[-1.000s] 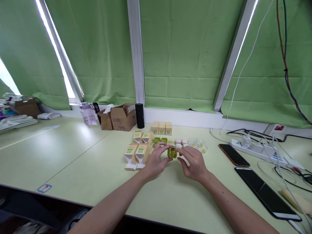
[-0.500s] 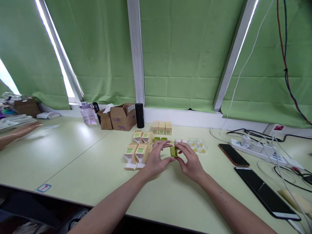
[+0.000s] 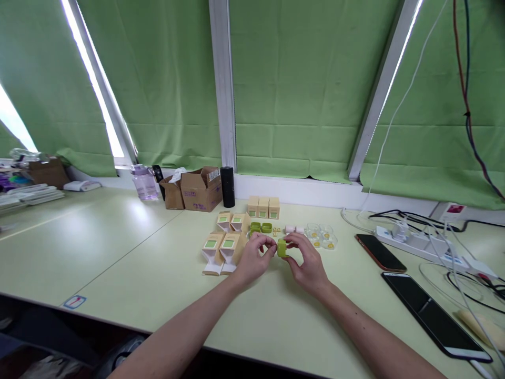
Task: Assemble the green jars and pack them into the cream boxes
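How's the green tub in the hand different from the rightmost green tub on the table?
The right hand grips the held tub, while the rightmost tub sits on the table. The held tub shows its outer side; the rightmost tub shows its hollow. Both are green.

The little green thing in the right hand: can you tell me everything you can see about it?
The little green thing is yellowish green, with rounded corners and a smooth look, maybe plastic. It looks taller than wide. The right hand holds it over the table by its fingertips. The left hand is close beside it; I can't tell if they touch. Its inside doesn't show clearly.
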`<state>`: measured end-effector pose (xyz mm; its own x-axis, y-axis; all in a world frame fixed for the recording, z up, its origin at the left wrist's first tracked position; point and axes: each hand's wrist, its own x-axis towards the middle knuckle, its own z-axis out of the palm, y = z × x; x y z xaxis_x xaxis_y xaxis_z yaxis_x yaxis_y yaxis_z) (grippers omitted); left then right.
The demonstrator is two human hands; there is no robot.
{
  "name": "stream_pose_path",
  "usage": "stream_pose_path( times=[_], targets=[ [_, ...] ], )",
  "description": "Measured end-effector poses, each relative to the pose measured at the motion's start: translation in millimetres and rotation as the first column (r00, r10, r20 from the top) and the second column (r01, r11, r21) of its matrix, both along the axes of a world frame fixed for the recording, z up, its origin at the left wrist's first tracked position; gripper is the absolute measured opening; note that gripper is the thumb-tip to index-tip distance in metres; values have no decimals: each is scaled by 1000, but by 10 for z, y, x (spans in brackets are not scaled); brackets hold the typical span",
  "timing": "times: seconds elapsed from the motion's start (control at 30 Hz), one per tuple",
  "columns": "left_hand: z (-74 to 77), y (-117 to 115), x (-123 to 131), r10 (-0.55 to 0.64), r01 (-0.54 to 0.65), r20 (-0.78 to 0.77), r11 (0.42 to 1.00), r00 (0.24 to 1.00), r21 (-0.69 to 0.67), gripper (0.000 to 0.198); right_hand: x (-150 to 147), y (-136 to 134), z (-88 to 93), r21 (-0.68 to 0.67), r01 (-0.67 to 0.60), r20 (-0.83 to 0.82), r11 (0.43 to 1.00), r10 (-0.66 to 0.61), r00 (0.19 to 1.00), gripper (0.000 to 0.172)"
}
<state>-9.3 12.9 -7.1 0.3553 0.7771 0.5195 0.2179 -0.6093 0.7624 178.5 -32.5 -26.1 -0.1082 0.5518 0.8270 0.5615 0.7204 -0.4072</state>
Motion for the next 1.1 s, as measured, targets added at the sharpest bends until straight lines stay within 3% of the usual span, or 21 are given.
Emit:
stream_pose_path(
  times=[1.1],
  targets=[
    [31, 19, 0, 9, -8, 9, 996, 1000, -84, 14, 7, 9, 19, -39, -7, -15, 999, 6, 1000, 38]
  ],
)
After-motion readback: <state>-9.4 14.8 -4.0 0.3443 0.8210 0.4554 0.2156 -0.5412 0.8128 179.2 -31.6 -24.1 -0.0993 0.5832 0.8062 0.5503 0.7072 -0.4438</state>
